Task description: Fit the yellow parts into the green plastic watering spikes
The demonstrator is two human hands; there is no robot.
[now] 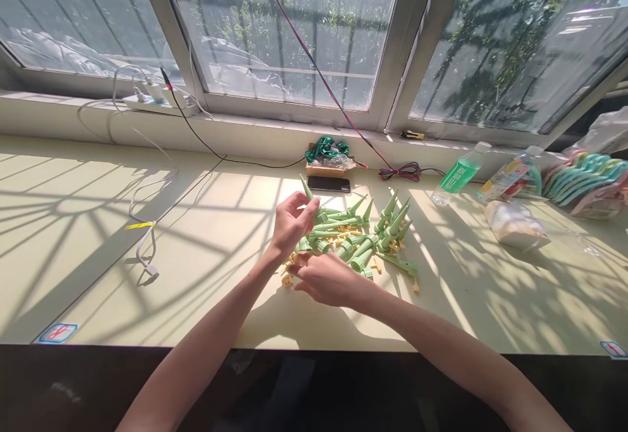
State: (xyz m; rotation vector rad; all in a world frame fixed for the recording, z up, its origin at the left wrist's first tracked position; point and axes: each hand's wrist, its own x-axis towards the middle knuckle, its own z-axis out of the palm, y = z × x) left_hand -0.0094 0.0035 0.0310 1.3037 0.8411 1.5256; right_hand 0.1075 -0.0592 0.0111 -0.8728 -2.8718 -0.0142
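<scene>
My left hand point(294, 222) is closed around a green plastic spike point(307, 188), its pointed tip sticking up past the fingers. Low over the near left side of a pile, my right hand point(326, 279) has its fingers curled together among small yellow plastic valve pieces. Whatever lies between those fingertips is hidden. One yellow piece point(287, 281) rests just left of them. The pile of green spikes point(363, 245) spreads behind and to the right of both hands, with yellow T-shaped pieces point(376, 266) scattered through it.
Behind the pile lie a phone point(328, 184) and a small cardboard box point(328, 170) with green material. Farther right are a coiled cable point(402, 171), a green-labelled bottle point(458, 175) and a wrapped bundle point(516, 225). A white cable point(142, 249) lies left.
</scene>
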